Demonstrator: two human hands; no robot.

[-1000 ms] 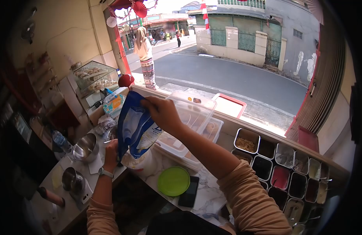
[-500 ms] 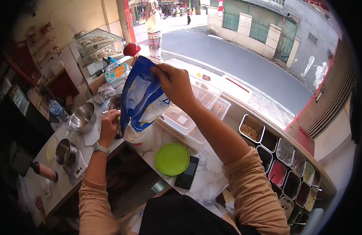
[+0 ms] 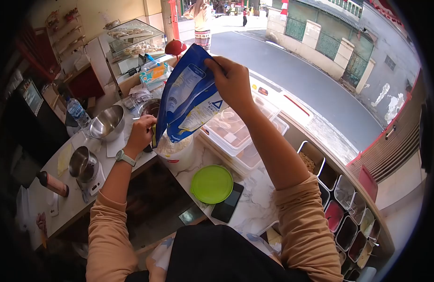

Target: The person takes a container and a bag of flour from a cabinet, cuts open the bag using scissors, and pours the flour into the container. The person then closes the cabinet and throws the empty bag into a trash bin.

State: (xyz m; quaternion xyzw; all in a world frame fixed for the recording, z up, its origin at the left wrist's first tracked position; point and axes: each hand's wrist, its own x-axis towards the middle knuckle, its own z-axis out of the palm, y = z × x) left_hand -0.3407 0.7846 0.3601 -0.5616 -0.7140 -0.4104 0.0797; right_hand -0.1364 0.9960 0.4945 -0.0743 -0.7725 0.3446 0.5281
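Note:
A blue printed bag hangs tilted, its lower end over a white tub. My right hand is closed on the bag's upper edge. Lower down, my left hand has its fingers closed at the bag's left edge, beside the tub's rim. Pale contents show at the top of the tub; the bag's mouth is mostly hidden. A round green lid lies in front of the tub, partly over a dark phone.
Transparent lidded boxes stand right of the tub. At left are a large steel bowl, a smaller bowl on a white scale and a water bottle. Several topping containers line the right counter.
The view has shifted, so most things appear further right. Both hands keep their grip on the bag, which stays tilted over the tub.

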